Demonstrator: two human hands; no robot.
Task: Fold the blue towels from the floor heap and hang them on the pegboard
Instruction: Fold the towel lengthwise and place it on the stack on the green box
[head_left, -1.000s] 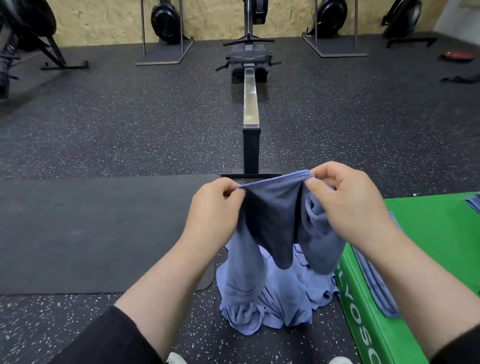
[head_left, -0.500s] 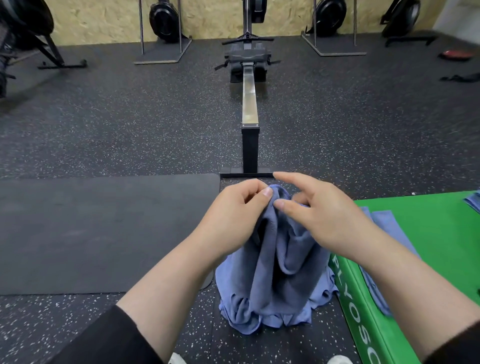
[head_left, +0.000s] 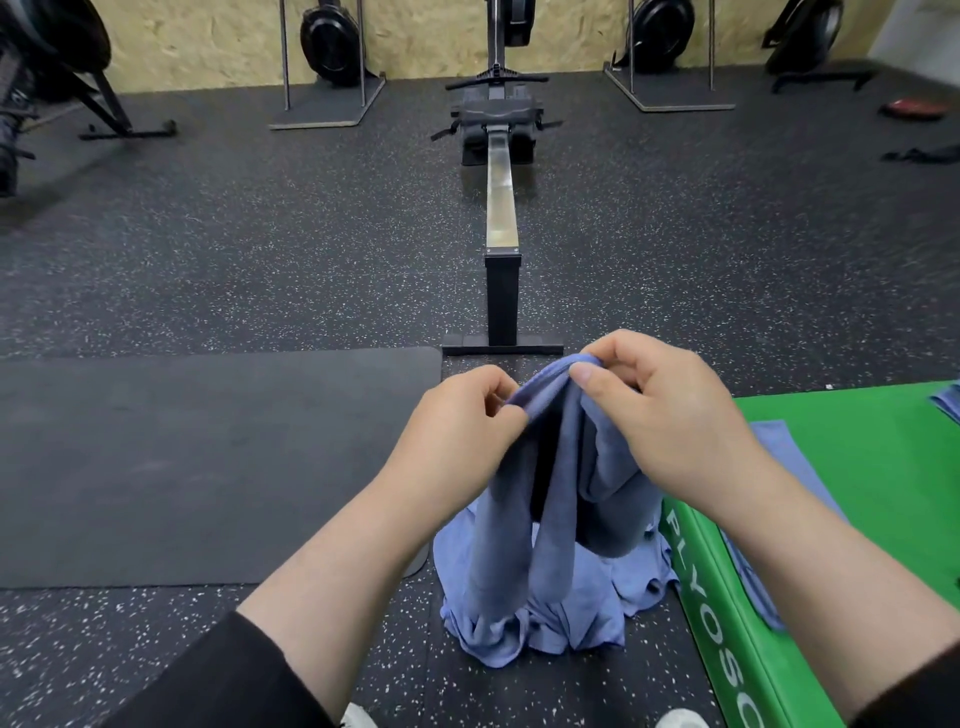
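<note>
A blue towel (head_left: 558, 467) hangs in front of me, bunched at its top edge. My left hand (head_left: 457, 431) pinches that edge on the left, and my right hand (head_left: 670, 415) pinches it between thumb and fingers on the right. The towel's lower part drapes down onto the blue heap (head_left: 550, 608) on the floor between my feet. Another blue towel (head_left: 789, 462) lies flat on the green box, partly under my right forearm. No pegboard is in view.
A green plyo box (head_left: 857, 467) stands at my right, with a further blue cloth (head_left: 948, 402) at its far edge. A black mat (head_left: 197, 457) lies at my left. A rowing machine (head_left: 501, 218) runs straight ahead; more machines line the back wall.
My hands were spread with the edge stretched, then came together low on the bunched towel. Now they have risen slightly and parted a little, each pinching the top edge.
</note>
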